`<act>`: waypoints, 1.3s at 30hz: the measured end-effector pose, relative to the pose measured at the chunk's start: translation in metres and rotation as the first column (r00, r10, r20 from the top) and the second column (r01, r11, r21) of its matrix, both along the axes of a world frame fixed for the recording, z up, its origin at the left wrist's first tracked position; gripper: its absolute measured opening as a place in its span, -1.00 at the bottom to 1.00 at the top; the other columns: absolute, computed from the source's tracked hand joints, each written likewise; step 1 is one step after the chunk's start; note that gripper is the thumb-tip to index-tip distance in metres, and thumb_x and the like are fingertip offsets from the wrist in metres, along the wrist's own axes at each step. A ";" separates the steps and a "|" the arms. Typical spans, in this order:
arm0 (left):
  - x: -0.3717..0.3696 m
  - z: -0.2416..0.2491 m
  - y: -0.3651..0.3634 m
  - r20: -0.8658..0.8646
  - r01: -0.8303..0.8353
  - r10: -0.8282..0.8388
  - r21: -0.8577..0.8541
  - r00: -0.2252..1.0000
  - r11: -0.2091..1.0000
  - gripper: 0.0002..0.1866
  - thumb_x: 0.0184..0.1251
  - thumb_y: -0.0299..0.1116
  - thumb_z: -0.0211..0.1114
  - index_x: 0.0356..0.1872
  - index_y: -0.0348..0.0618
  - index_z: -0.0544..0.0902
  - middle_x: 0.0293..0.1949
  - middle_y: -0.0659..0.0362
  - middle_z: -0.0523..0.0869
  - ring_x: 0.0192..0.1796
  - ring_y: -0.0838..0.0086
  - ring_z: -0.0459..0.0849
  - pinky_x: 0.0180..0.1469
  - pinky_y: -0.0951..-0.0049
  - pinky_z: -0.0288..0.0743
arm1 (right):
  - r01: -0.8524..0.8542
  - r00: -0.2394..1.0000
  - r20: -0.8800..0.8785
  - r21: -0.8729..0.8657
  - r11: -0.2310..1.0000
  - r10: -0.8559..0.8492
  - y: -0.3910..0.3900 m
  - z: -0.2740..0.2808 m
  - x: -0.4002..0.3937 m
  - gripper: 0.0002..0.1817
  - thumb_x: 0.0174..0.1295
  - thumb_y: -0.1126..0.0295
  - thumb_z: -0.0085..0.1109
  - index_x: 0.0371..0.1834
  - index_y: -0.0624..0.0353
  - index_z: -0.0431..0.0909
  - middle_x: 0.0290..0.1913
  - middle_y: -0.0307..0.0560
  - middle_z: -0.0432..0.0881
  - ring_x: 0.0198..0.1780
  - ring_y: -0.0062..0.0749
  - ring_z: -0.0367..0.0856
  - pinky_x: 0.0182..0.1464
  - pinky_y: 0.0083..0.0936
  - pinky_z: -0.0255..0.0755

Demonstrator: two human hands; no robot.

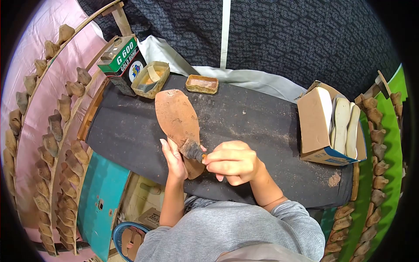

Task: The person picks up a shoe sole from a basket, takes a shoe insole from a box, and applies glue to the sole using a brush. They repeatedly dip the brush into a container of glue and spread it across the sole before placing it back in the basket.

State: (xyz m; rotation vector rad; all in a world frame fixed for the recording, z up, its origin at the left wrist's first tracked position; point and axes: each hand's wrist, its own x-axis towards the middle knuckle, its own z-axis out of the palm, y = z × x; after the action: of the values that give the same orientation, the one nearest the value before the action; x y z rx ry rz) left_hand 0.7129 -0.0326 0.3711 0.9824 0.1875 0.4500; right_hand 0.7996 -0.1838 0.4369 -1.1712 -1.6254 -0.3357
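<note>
A tan, sole-shaped piece (177,111) is held over the dark-covered table, its broad end pointing away from me. My left hand (174,162) grips its narrower part from the left and underneath, thumb along the edge; some fingers are hidden behind it. In my right hand (233,162), a brush (192,149) with dark, caked bristles and a bit of orange at its handle is pinched between thumb and fingers. The bristles lie over the middle of the sole piece and appear to touch it. Dark specks mark the surface.
A green-and-black Gold Bond can (123,65), a tray with amber contents (150,88) and a small rectangular container (202,84) stand at the back. At right sits a cardboard box (314,126) of pale slabs. Racks of shoe lasts (54,124) flank the table (257,115).
</note>
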 end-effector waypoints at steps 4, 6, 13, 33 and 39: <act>0.009 -0.011 0.002 0.039 -0.108 0.108 -0.015 0.993 0.994 -0.20 0.39 0.32 -0.51 0.41 -0.06 0.09 0.24 -0.04 0.43 0.24 0.19 0.45 0.27 0.18 0.33 | 0.088 0.996 0.017 0.120 0.989 -0.091 0.007 0.000 0.004 -0.67 -0.32 0.55 0.35 -0.35 0.26 0.62 -0.26 -0.01 0.64 -0.34 -0.21 0.63 -0.32 -0.41 0.56; 0.008 -0.007 -0.001 0.042 -0.125 0.127 -0.043 0.991 0.991 -0.20 0.38 0.32 -0.52 0.41 -0.07 0.08 0.23 -0.05 0.43 0.23 0.17 0.45 0.25 0.18 0.34 | 0.093 0.995 0.023 0.115 0.989 -0.096 0.007 -0.002 0.004 -0.69 -0.30 0.54 0.35 -0.36 0.25 0.62 -0.27 -0.01 0.64 -0.33 -0.22 0.64 -0.32 -0.42 0.56; 0.006 -0.009 0.005 0.023 -0.045 0.046 -0.023 0.999 0.999 -0.21 0.39 0.31 -0.52 0.42 -0.06 0.05 0.25 -0.05 0.40 0.22 0.18 0.46 0.28 0.20 0.32 | 0.048 0.999 0.006 0.012 0.999 -0.048 0.006 -0.003 0.003 -0.75 -0.27 0.52 0.33 -0.41 0.23 0.62 -0.26 -0.07 0.63 -0.34 -0.25 0.64 -0.35 -0.46 0.55; -0.003 -0.004 0.003 -0.102 0.142 -0.136 0.063 0.985 0.988 -0.16 0.37 0.34 -0.47 0.12 -0.28 0.39 -0.25 0.05 0.62 -0.34 0.36 0.62 -0.26 0.38 0.56 | 0.224 0.970 0.038 0.226 0.948 -0.238 0.005 0.004 0.014 -0.85 -0.02 0.43 0.35 -0.40 0.24 0.65 -0.29 -0.04 0.68 -0.40 -0.27 0.61 -0.36 -0.46 0.54; -0.006 -0.008 0.008 -0.115 0.172 -0.160 0.104 0.980 0.980 -0.16 0.36 0.35 -0.43 0.14 -0.30 0.36 -0.24 0.03 0.61 -0.33 0.36 0.62 -0.24 0.38 0.55 | 0.177 0.979 0.057 0.225 0.958 -0.194 -0.001 0.010 0.015 -0.86 -0.01 0.43 0.32 -0.41 0.25 0.64 -0.32 -0.05 0.68 -0.41 -0.31 0.61 -0.37 -0.49 0.53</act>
State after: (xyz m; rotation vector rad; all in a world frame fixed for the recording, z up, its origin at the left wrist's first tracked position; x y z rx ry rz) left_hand 0.7065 -0.0245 0.3633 1.1252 0.1749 0.2571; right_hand 0.8148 -0.1844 0.4473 -1.1546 -1.5040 -0.6727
